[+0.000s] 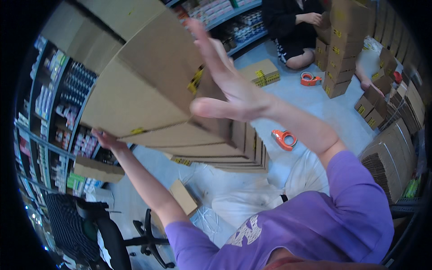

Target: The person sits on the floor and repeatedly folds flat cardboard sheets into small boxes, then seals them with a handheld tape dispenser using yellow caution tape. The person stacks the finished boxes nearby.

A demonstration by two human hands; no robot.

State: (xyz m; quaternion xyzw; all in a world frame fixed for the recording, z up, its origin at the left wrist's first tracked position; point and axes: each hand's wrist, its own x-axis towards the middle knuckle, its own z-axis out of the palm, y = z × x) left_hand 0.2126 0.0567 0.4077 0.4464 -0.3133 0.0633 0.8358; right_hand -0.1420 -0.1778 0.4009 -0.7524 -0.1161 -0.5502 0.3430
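Observation:
A tall stack of brown cardboard boxes rises in front of me, and its top box (pixel 139 90) comes close to my head. Yellow and black tape marks show on it. At that box's lower left edge is my left hand (pixel 108 140), its fingers stretched along the cardboard and seemingly touching it. My right hand (pixel 231 87) is raised at the right side of the same box, fingers extended and thumb apart, with nothing in it. Whether its palm touches the cardboard I cannot tell. Lower boxes (pixel 252 150) of the stack show beneath.
An orange tape dispenser (pixel 284 140) lies right of the stack, another (pixel 310 79) farther back. A person (pixel 294 31) kneels by a second box stack (pixel 340 54). Flattened cardboard (pixel 389 157) is at the right. Stocked shelves (pixel 58 103) and an office chair (pixel 112 234) stand left.

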